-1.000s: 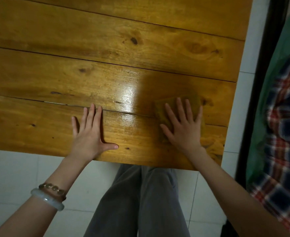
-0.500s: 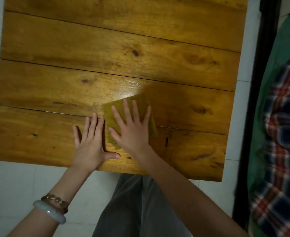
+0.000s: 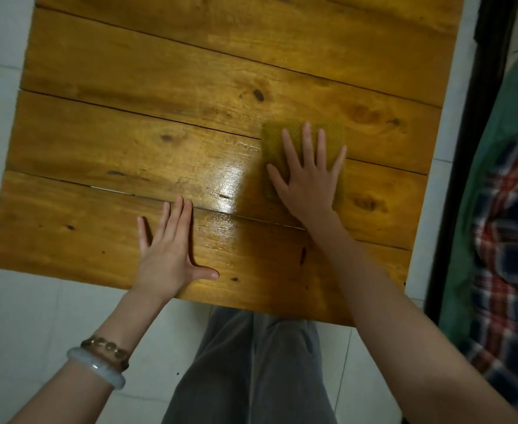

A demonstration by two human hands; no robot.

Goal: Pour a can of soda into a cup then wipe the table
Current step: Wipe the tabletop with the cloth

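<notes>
Where cloth (image 3: 332, 134) lies, table's (image 3: 404, 191) edge is near.

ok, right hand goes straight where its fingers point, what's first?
Way looks free: right hand, flat on the yellow-green square cloth, points across bare planks of the orange-brown wooden table, as far as visible.

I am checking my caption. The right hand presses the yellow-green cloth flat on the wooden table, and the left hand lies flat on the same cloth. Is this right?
Not quite. In the head view the left hand lies flat on the bare table, apart from the cloth; only the right hand presses it.
</notes>
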